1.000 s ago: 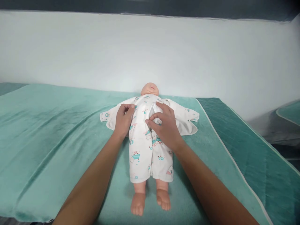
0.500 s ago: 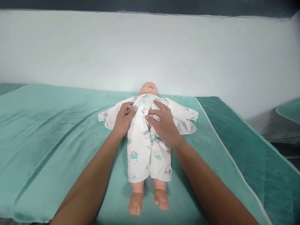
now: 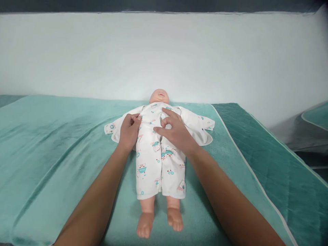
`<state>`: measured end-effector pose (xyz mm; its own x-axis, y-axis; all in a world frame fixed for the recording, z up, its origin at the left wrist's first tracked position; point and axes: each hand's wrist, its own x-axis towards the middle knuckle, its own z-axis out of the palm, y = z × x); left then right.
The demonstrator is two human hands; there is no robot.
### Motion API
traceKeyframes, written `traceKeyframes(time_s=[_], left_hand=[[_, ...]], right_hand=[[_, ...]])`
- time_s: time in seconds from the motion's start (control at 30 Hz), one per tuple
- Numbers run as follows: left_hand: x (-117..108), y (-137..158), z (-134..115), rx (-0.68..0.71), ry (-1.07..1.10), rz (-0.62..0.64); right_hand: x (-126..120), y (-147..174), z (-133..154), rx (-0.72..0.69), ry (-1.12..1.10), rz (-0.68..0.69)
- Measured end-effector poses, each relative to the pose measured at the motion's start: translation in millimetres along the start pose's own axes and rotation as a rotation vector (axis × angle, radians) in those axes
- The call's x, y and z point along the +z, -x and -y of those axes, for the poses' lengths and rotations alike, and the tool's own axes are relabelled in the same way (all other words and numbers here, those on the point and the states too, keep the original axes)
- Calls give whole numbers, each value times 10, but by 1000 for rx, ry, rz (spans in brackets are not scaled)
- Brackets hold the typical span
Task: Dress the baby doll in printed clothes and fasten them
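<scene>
Printed white baby outfit [image 3: 148, 153] lies on a baby doll [image 3: 159, 96], which rests on its back in the middle of a teal blanket [image 3: 66, 160], with its head at the far end, seemingly near the white wall [image 3: 164, 54], and its feet [image 3: 145, 223] at the near end. The left hand [image 3: 130, 130] has its thumb and fingertips gathered close together at the left edge of the chest cloth; whether any fabric is caught between them, one cannot tell. The right hand [image 3: 174, 128] touches the chest front with the fingers spread apart, thumb and index leaving a small gap. From here, it seems that a strong pull from the left fingers could draw the cloth askew, or turn the doll, because nothing visible fixes it. If the right thumb presses only one layer, the front may bunch into a crease. The left sleeve [image 3: 118, 123] and right sleeve [image 3: 197, 120] spread outward, so a forearm could perhaps brush their loose lower flaps and fold them under.
</scene>
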<state>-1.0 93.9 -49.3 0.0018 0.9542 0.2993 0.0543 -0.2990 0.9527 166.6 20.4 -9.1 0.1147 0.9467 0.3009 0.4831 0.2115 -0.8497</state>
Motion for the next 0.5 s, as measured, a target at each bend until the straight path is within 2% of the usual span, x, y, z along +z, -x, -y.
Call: traceKeyframes(time_s=[0.17,0.27,0.5], left_hand=[[0,-26,33,-30,58,-18],[-10,-22,38,-10,70,-1],[4,80,-99,77,-122,172]], right_hand=[[-24,11,-30,8,-54,-8],[9,25,-62,-23,-37,-64],[107,-53,-53,-7,36,-149]])
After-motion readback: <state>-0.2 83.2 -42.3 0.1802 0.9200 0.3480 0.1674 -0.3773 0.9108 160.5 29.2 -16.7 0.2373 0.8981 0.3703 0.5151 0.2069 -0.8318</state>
